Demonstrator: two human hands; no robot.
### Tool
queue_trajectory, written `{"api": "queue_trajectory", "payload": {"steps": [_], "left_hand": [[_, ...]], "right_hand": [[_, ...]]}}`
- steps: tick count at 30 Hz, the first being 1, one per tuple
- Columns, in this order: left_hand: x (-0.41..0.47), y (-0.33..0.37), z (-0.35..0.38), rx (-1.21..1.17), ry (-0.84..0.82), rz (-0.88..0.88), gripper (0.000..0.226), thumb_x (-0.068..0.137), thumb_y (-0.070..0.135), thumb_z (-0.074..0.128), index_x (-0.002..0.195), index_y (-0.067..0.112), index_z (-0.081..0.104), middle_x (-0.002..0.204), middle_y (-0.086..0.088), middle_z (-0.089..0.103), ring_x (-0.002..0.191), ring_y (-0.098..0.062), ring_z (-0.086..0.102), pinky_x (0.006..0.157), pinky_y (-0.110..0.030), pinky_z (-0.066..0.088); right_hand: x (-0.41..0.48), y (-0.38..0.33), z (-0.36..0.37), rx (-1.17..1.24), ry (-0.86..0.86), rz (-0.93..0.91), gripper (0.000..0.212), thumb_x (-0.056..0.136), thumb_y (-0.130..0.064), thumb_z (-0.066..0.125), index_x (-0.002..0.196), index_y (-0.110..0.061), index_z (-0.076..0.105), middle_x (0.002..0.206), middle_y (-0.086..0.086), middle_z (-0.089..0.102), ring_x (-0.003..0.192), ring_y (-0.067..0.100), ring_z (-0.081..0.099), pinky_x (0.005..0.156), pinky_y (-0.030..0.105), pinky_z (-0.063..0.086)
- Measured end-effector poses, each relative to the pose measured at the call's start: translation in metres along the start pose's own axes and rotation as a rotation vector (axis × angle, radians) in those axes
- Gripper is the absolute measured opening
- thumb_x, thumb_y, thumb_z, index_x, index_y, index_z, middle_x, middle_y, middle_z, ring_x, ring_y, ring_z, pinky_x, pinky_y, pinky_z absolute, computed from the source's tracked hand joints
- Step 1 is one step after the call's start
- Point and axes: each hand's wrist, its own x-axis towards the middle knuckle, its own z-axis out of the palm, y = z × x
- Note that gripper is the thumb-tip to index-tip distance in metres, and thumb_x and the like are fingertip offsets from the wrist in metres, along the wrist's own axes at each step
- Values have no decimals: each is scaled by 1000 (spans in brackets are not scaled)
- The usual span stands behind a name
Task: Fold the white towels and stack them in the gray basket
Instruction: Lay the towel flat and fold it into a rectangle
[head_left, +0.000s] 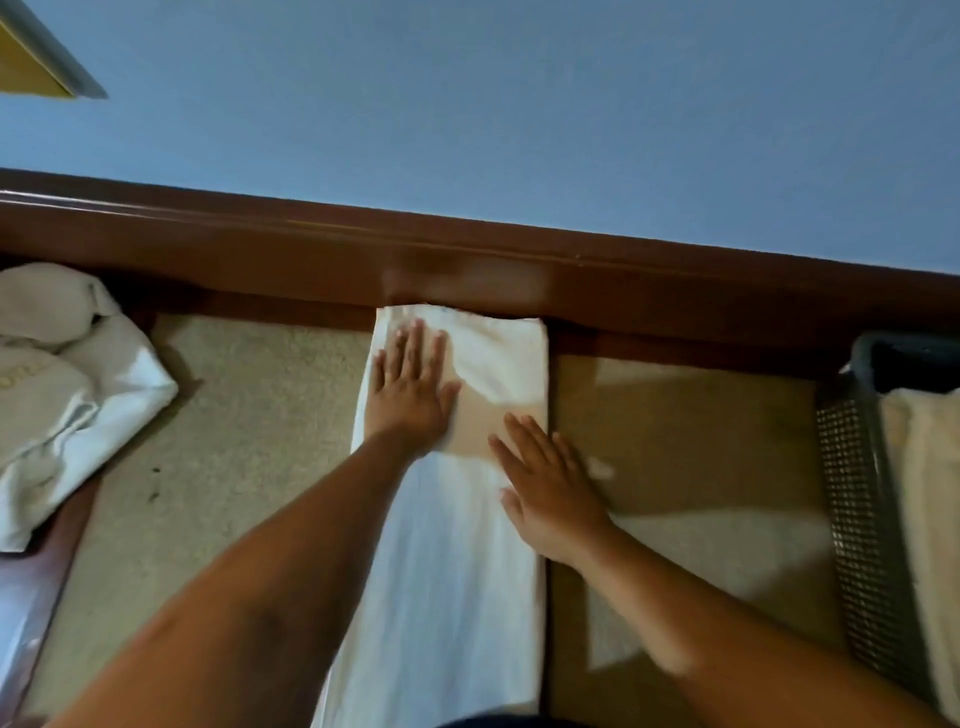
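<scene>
You are working in dim, bluish room light. Your arms throw soft shadows across the towel (467, 571) and the carpet (675, 426) to its right, beside a paler lit patch. The whole view is soft; your right hand (550, 499) smears slightly, and a blurred smudge sits on the baseboard (462, 280).

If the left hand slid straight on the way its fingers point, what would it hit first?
The left hand lies flat on the white towel, fingers aimed at its far end. Past that stretch of towel it would probably meet the brown wooden board below the blue wall; depth is unclear.
</scene>
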Motion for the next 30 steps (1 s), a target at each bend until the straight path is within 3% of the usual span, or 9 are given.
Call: {"api": "queue_trajectory", "payload": {"steps": [2, 9, 14, 17, 21, 24, 27, 28, 30], "left_hand": [[15, -17, -2, -16, 35, 25, 69, 104, 56, 22, 163, 28, 0, 170, 0, -10, 156, -21, -8, 125, -49, 2], [21, -30, -6, -12, 73, 75, 73, 103, 60, 22, 163, 26, 0, 169, 3, -10, 156, -16, -10, 124, -48, 5], [-14, -31, -9, 104, -73, 36, 88, 93, 72, 7, 162, 18, -6, 166, -2, -23, 151, -17, -24, 124, -45, -8], [-91, -40, 6, 90, -101, 59, 88, 94, 73, 6, 162, 19, -6, 165, -3, -25, 153, -21, -24, 123, -41, -11], [-219, -50, 37, -24, -131, -52, 82, 96, 75, 7, 162, 28, 0, 168, -3, -18, 156, -27, -7, 123, -42, -3], [-307, -54, 51, -42, -192, -74, 83, 91, 80, 6, 162, 36, 5, 169, -11, -3, 155, -31, 10, 119, -49, 24], [-358, -55, 52, -41, -226, -132, 79, 94, 76, 13, 153, 31, 40, 142, -19, 56, 118, -39, 65, 81, -49, 59], [-372, -54, 48, -39, -224, -147, 76, 94, 76, 15, 151, 31, 40, 133, -16, 62, 106, -38, 69, 74, -47, 60], [-385, -51, 37, -127, -211, -180, 74, 94, 72, 35, 155, 33, 25, 133, -10, 57, 110, -32, 64, 83, -44, 57]], "right_hand": [[36, 11, -9, -4, -6, 43, 71, 98, -53, 37, 160, -31, 12, 169, -1, -4, 156, 20, -3, 122, 54, 13], [102, 25, -35, 71, 5, 396, 78, 98, -67, 22, 159, -31, -9, 165, -11, -23, 155, 22, -9, 121, 55, 7], [89, 10, -61, 168, -165, 573, 78, 102, -51, 32, 159, -24, -13, 166, 5, -21, 154, 30, -11, 123, 55, 8], [34, -5, -67, 134, -200, 501, 76, 102, -41, 41, 161, -21, -3, 167, 5, -17, 155, 30, -3, 122, 50, 20], [-71, -41, -30, 117, -251, 338, 81, 98, -43, 51, 161, -28, 2, 167, 3, -18, 155, 29, -6, 123, 46, 17], [-141, -66, 2, 199, -278, 326, 79, 96, -40, 53, 161, -32, 7, 167, 0, -14, 155, 27, -1, 122, 43, 20], [-187, -87, 29, 238, -203, 391, 67, 91, -38, 55, 153, -33, 29, 157, 4, 25, 139, 26, 37, 109, 34, 39], [-199, -95, 37, 264, -183, 434, 62, 90, -37, 56, 149, -31, 36, 147, 3, 35, 128, 25, 48, 101, 33, 44], [-215, -106, 50, 382, -189, 532, 53, 91, -34, 58, 139, -24, 41, 136, 4, 49, 117, 24, 57, 92, 31, 46]]}}
